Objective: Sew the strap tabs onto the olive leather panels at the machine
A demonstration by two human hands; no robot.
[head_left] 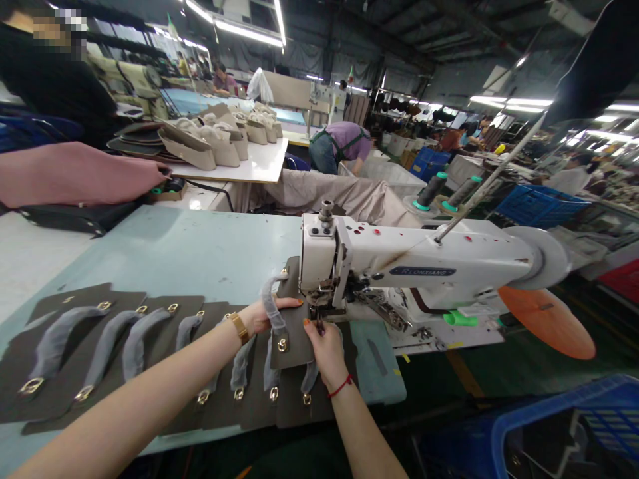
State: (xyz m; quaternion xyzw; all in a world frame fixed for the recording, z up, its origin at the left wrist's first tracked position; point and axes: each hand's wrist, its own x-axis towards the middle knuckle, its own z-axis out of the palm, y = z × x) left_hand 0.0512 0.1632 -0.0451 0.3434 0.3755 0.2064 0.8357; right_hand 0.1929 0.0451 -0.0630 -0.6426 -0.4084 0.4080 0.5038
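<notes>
A dark brown bag panel (292, 332) with a wrapped grey handle (273, 307) and gold rings lies under the needle of a white sewing machine (414, 266). My left hand (264, 315) pinches the panel's left edge by the handle, thumb on top. My right hand (324, 342) presses on the panel just below the presser foot (318, 318), fingers closed on its edge. A gold watch is on my left wrist, a red string on my right.
Several finished panels with handles (114, 346) overlap in a row across the pale blue table (190, 253). Another person's pink sleeve (74, 176) reaches in at the left. Beige bag parts (219, 143) sit on a white table behind. Blue crates (549, 432) stand at the right.
</notes>
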